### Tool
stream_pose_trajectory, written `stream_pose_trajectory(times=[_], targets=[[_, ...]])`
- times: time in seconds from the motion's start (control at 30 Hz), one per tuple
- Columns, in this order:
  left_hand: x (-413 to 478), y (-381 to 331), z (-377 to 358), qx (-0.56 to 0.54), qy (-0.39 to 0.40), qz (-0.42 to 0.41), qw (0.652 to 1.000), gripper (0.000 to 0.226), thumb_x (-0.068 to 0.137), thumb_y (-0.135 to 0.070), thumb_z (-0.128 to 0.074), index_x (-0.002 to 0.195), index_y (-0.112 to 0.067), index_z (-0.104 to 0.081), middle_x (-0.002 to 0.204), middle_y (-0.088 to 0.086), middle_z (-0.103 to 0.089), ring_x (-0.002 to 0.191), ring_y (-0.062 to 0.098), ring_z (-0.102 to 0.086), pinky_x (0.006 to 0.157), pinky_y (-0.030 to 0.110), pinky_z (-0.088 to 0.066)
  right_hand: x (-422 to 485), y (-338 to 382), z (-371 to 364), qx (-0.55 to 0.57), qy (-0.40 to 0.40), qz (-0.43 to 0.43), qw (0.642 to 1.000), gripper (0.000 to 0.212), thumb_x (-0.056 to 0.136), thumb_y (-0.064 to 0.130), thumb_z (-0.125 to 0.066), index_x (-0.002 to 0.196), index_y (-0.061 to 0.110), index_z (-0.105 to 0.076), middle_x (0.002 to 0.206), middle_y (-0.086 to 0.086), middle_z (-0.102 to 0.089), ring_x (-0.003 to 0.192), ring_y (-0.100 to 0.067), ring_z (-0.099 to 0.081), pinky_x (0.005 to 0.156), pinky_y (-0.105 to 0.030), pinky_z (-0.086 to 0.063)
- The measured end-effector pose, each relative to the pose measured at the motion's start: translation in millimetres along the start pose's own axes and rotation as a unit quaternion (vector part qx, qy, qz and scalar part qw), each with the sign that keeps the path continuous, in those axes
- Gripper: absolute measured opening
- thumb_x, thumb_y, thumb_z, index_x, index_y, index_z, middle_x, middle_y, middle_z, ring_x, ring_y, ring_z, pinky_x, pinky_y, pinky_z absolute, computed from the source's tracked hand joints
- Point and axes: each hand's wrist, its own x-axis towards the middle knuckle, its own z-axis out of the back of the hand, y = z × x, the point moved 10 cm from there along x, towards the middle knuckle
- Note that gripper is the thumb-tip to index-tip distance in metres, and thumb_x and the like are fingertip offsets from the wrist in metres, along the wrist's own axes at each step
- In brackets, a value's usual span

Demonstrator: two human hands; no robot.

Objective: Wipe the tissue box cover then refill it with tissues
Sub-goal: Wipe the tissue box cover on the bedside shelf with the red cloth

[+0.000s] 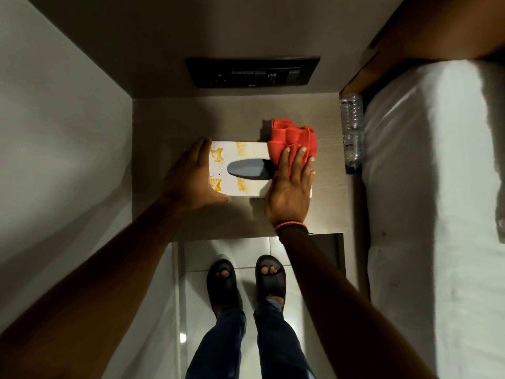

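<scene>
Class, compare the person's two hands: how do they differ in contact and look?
The left hand lies bare against the left end of the tissue box cover; the right hand presses a red cloth onto its right end. The right wrist wears an orange band; the left wrist shows none. Both have straight fingers.

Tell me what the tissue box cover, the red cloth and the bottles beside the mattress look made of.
Tissue box cover: seemingly hard plastic or painted board, smooth white, faint sheen; orange stains sit on top.
Red cloth: soft fabric, maybe microfibre; it bunches in folds, with a stitched hem.
Bottles: clear ribbed plastic, see-through.
</scene>
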Motion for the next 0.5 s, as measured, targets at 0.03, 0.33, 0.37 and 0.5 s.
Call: stream_pose_trajectory(times=[0.03, 0.33, 0.37, 0.5], targets=[[0, 0, 1, -0.003, -0.003, -0.004, 1.000, 0.147, 0.049, -0.071, -0.088, 0.160, -0.018, -0.008, 0.169, 0.008, -0.016, 0.151, 0.034, -0.025, 0.120, 0.049, -0.028, -2, 8, -3, 0.015, -0.002, 0.000, 1.000, 0.064, 0.103, 0.018, -0.035, 0.164, 0.011, -0.014, 0.172, -0.021, -0.002, 0.158, -0.046, 0.001, 0.129, -0.057, -0.008], [-2, 0, 3, -0.037, -0.012, -0.011, 0.999, 0.149, 0.044, -0.091, -0.060, 0.160, -0.010, -0.013, 0.167, 0.015, -0.020, 0.150, 0.036, -0.026, 0.120, 0.049, -0.031, -12, 61, -26, 0.031, -0.019, 0.045, 0.998, 0.063, 0.105, 0.028, -0.043, 0.162, 0.011, -0.024, 0.170, -0.020, -0.015, 0.157, -0.047, -0.010, 0.128, -0.057, -0.014], [-2, 0, 2, -0.032, -0.008, -0.012, 0.999, 0.149, 0.045, -0.088, -0.067, 0.160, -0.011, -0.012, 0.167, 0.014, -0.020, 0.150, 0.036, -0.026, 0.120, 0.050, -0.032, -12, 57, -25, 0.034, -0.015, 0.055, 0.998, 0.062, 0.107, 0.031, -0.039, 0.163, 0.013, -0.021, 0.171, -0.018, -0.013, 0.158, -0.044, -0.009, 0.128, -0.057, -0.012], [-2, 0, 3, -0.014, -0.007, -0.020, 1.000, 0.149, 0.049, -0.079, -0.081, 0.161, -0.012, -0.009, 0.168, 0.014, -0.017, 0.151, 0.036, -0.024, 0.121, 0.051, -0.030, -3, 15, -4, 0.055, -0.013, 0.056, 0.997, 0.064, 0.107, 0.044, -0.021, 0.165, 0.015, -0.015, 0.173, -0.016, -0.009, 0.159, -0.040, -0.005, 0.129, -0.054, -0.008]])
